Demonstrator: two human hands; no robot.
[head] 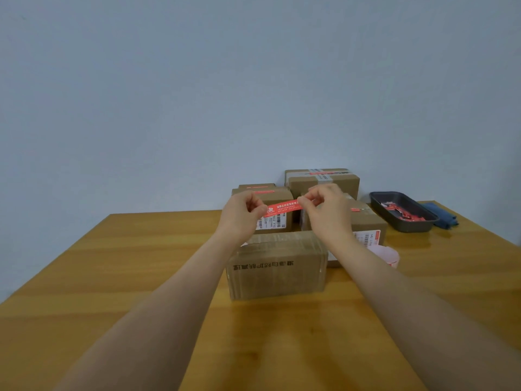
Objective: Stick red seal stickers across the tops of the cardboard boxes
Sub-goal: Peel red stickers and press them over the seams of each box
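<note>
Both hands are raised above the bench, pinching a red seal sticker (282, 209) between them. The left hand (244, 214) is gripping its left end between thumb and curled fingers, while the right hand (327, 211) is pinching the right end with its fingertips. The strip is stretching almost level between them, white print facing me, hanging in the air and touching no box.

Directly below and nearer the person, a cardboard box (277, 265) wrapped in clear tape is sitting on the wooden bench (112, 277), dark print running along its front face. Behind it, more cardboard boxes are crowding together: one with a white barcode label (272, 221) behind the sticker, one to the right under the right forearm (366, 221), and a taller one (321, 182) at the back against the pale wall, a tape band crossing its top. Two at the back left are showing red strips on top (260, 190).

Off to the right, a dark tray (406, 225) is holding red stickers (400, 213), with a blue cloth (442, 218) lying just beside it. A curl of pale backing paper (387, 255) is lying near the right forearm.
</note>
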